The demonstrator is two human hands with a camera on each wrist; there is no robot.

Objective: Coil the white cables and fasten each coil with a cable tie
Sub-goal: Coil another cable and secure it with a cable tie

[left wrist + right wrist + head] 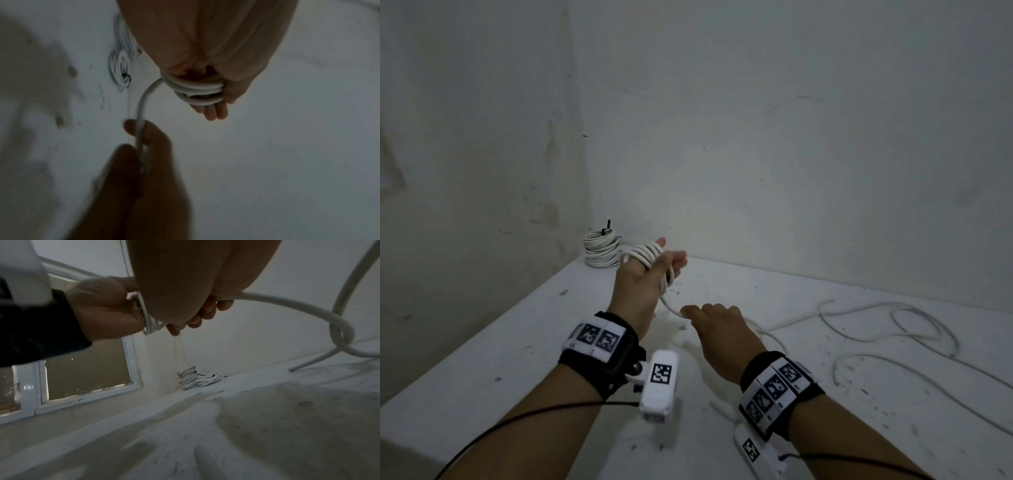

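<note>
At the upper left of the head view, finished coils of white round cable (601,253) bound with black cable ties sit in the wall corner. One cable is mid-coil, and loose white cable (893,329) sprawls at right on the white speckled tabletop (500,349), so winding and tying remain. The left hand (645,274), fingers straight, carries several white cable turns (649,255) around them. Lower right of it, the right hand (717,329) pinches the strand feeding that coil.
</note>
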